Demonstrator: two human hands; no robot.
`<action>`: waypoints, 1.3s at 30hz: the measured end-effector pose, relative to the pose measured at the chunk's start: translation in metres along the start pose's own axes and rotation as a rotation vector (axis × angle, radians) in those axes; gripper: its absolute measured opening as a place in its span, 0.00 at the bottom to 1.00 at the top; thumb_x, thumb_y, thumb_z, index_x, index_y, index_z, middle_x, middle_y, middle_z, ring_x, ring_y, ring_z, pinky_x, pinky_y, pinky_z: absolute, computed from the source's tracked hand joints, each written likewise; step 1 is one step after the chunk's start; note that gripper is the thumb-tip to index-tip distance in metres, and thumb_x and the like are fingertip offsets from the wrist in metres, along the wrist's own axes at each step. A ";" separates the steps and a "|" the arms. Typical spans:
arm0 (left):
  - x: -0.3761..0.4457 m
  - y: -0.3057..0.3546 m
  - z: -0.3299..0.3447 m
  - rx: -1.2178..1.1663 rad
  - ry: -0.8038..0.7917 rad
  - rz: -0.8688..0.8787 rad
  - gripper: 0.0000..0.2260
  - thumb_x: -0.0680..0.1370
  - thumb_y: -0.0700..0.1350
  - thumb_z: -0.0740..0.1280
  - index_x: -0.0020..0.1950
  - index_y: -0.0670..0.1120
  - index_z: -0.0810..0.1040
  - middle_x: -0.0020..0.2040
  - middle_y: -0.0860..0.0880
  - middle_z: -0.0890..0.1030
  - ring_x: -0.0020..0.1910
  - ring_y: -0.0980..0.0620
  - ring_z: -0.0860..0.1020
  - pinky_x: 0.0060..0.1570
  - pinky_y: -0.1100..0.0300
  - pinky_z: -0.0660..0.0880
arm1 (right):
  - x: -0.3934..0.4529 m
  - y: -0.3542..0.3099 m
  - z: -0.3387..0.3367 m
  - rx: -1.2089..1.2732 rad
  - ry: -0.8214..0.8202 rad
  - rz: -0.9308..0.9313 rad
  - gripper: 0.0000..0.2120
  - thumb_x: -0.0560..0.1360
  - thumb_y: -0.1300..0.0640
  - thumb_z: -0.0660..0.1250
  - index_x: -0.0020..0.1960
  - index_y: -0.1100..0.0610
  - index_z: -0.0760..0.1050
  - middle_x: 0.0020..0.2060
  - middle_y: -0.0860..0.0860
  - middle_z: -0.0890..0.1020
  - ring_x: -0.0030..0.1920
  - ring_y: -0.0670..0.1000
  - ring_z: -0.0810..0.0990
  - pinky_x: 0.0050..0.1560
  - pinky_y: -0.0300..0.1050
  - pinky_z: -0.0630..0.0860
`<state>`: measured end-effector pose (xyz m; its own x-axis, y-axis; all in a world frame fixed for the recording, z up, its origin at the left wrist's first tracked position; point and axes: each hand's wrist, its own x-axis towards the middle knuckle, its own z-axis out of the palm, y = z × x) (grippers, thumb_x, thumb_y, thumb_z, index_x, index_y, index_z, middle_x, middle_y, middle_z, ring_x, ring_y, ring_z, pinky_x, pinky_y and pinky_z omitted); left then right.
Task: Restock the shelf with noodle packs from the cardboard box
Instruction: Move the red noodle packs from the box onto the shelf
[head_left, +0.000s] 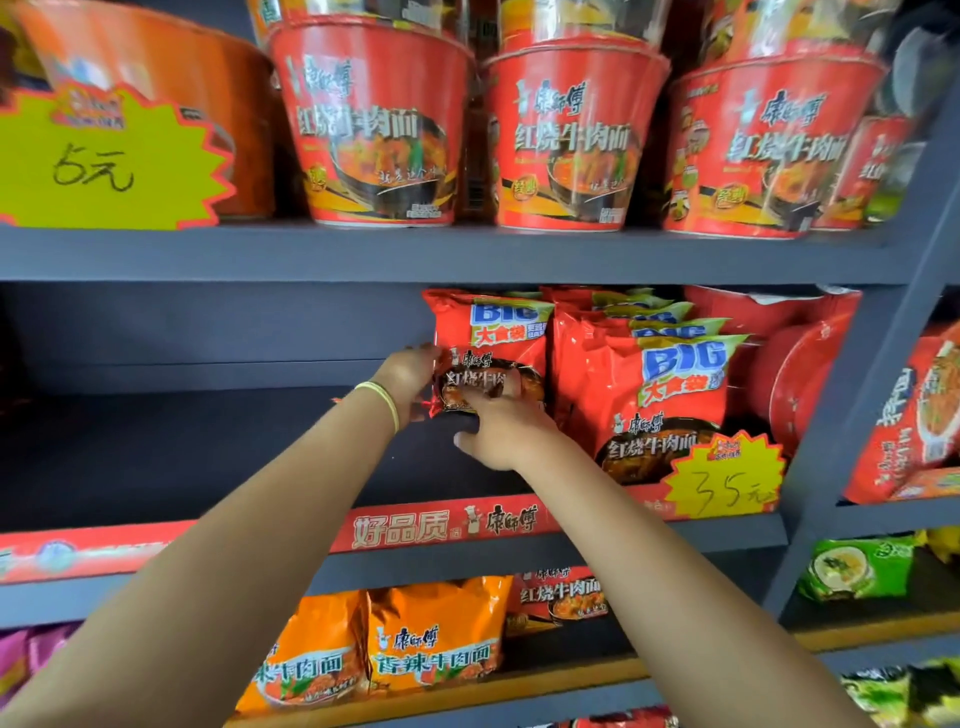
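Both hands are at the middle shelf (395, 535), setting a red noodle pack (491, 343) upright at the back. The left hand (410, 374) grips the pack's left edge, fingers curled round it, a yellow band (382, 397) on the wrist. The right hand (501, 431) is at the pack's lower front; its fingers seem to curl against the bottom of the pack, though they are partly hidden behind the knuckles, so whether it grips or merely steadies is hard to say for certain. Just to the right of the right hand stands a row of matching red packs (670, 384), one behind another, with a yellow price tag (724, 480) at the shelf lip in front of them. To the left of the left hand the same shelf is dark and bare for a long stretch, so by my reading the restocking is well short of done: one row filled, a second row just being started, and much space left to fill. The cardboard box is not in view, so how many packs remain in it cannot be told. Above the hands sit red noodle bowls (571, 140); below them, orange packs (436, 639).
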<state>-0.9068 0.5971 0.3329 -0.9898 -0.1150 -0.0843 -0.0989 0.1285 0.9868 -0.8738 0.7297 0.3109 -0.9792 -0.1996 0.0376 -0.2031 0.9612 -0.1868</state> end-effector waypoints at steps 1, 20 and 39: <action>-0.003 -0.002 -0.001 0.018 -0.019 -0.034 0.09 0.83 0.49 0.57 0.49 0.47 0.74 0.42 0.46 0.76 0.42 0.47 0.75 0.48 0.53 0.72 | 0.000 -0.001 0.002 -0.011 0.006 -0.003 0.30 0.79 0.42 0.62 0.78 0.42 0.56 0.78 0.60 0.41 0.76 0.68 0.56 0.71 0.58 0.67; -0.022 -0.006 -0.007 0.235 0.009 0.196 0.10 0.71 0.52 0.65 0.44 0.47 0.79 0.44 0.43 0.80 0.42 0.45 0.76 0.44 0.55 0.72 | -0.012 -0.006 -0.006 0.030 0.204 -0.103 0.21 0.78 0.47 0.64 0.67 0.55 0.72 0.67 0.58 0.67 0.63 0.62 0.74 0.60 0.52 0.74; -0.384 -0.253 -0.315 0.865 0.759 -0.455 0.09 0.81 0.48 0.63 0.54 0.47 0.81 0.47 0.46 0.80 0.52 0.44 0.81 0.44 0.56 0.74 | -0.170 -0.343 0.190 0.307 -0.270 -1.160 0.14 0.77 0.55 0.63 0.33 0.55 0.70 0.29 0.51 0.74 0.35 0.55 0.74 0.36 0.48 0.66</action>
<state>-0.4692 0.2986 0.1596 -0.5664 -0.8241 -0.0093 -0.7391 0.5030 0.4481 -0.6380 0.3978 0.1822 -0.1803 -0.9740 0.1375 -0.9084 0.1113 -0.4031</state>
